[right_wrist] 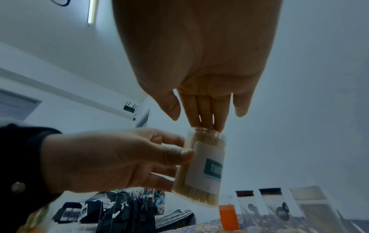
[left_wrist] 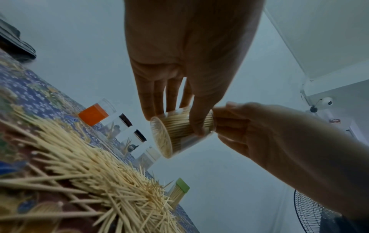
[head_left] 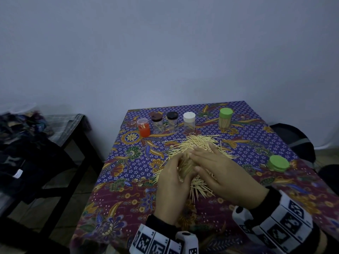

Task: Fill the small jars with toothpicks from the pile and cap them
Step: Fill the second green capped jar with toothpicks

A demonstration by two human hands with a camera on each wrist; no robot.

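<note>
Counter cloth: blue and maroon floral batik. Loose lid: green. Small jar: orange. Toothpick pile: pale yellow. Jar caps: brown, black, white, green.

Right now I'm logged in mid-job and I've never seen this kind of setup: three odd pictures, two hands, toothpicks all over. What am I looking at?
No machine here: a person works with bare hands and wears three cameras. The head view looks down at a table with a patterned cloth. The other two views come from cameras on each wrist, looking along the fingers, so the hands look huge.

On the cloth lie the toothpick pile, a row of four small jars, a full jar with a green cap and a loose green cap.

The left hand has its grip round a clear labelled jar packed with toothpicks, uncapped. The right hand rests straight fingertips on the jar's open end, seemingly pressing the toothpicks in.
</note>
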